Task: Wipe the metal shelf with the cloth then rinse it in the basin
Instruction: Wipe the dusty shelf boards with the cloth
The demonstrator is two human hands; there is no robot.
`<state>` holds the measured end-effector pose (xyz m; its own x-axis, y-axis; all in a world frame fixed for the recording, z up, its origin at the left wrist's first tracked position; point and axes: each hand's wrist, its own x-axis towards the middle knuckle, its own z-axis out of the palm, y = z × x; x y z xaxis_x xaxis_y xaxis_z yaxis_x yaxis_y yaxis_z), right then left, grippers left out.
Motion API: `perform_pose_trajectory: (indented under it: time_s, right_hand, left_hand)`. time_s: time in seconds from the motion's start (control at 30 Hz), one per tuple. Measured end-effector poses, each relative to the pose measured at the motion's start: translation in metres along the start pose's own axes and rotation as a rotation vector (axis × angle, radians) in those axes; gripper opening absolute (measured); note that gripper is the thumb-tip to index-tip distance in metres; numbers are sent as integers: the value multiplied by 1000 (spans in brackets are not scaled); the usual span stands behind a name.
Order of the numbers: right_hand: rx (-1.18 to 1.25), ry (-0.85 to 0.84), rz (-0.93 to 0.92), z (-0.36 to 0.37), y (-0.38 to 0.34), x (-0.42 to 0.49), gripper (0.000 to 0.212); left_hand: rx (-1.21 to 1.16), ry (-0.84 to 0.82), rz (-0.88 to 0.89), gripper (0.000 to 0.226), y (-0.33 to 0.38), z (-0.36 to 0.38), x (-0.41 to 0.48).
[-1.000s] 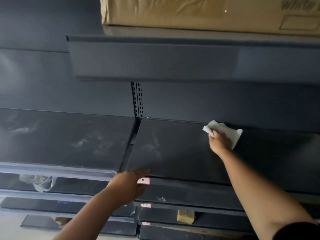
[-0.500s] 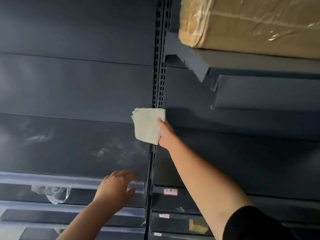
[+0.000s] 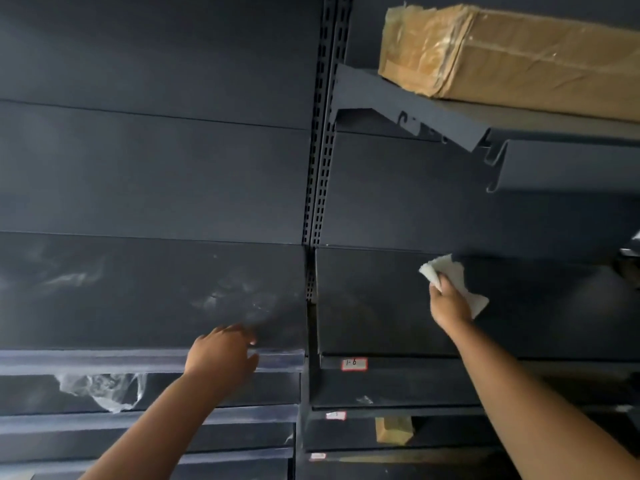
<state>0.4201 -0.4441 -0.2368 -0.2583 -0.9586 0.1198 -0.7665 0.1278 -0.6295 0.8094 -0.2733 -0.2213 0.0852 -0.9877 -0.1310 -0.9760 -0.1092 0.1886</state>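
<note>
A dark metal shelf point(image 3: 374, 306) runs across the middle of the view, split by a slotted upright. My right hand point(image 3: 450, 303) presses a crumpled white cloth point(image 3: 460, 282) flat on the right section, near its back. My left hand point(image 3: 221, 351) rests with fingers spread on the front lip of the left section point(image 3: 138, 299), which shows pale dusty smears. No basin is in view.
A taped cardboard box point(image 3: 512, 60) sits on the higher shelf point(image 3: 415, 105) at upper right, overhanging the spot I wipe. Lower shelves hold a clear plastic wrap point(image 3: 104, 389) and a small yellow block point(image 3: 393, 429). A red-edged label point(image 3: 354, 363) marks the shelf front.
My right hand carried the cloth from the upright post back down and to the right onto the right shelf section. The left hand stayed at the left section's front lip.
</note>
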Motion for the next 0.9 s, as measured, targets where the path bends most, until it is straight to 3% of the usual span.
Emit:
perform_pose_trajectory:
  time_s: [0.1, 0.23, 0.37, 0.47, 0.6, 0.7, 0.77, 0.83, 0.9]
  right_hand:
    - [-235, -128, -143, 46, -30, -32, 32]
    - [-127, -250, -362, 109, -116, -85, 31]
    - [557, -487, 28, 132, -187, -113, 35]
    - [944, -341, 274, 119, -198, -104, 31]
    - [1204, -112, 286, 65, -163, -81, 10]
    - [1113, 131, 204, 18, -120, -67, 13]
    - [835, 262, 137, -9, -91, -69, 24]
    - [472, 271, 56, -23, -58, -76, 28]
    - [209, 149, 14, -20, -30, -86, 31]
  left_hand:
    - [23, -9, -2, 39, -10, 2, -4]
    - [47, 7, 4, 39, -19, 2, -8]
    - [45, 12, 10, 42, -24, 5, -14]
    - [44, 1, 44, 43, -28, 5, -15]
    - [43, -16, 68, 43, -30, 4, -17]
    - [47, -11, 94, 42, -32, 5, -20]
    - [40, -10, 98, 41, -32, 4, -21]
    - [44, -20, 98, 41, -31, 4, -22]
    - [55, -20, 100, 43, -32, 6, -22]
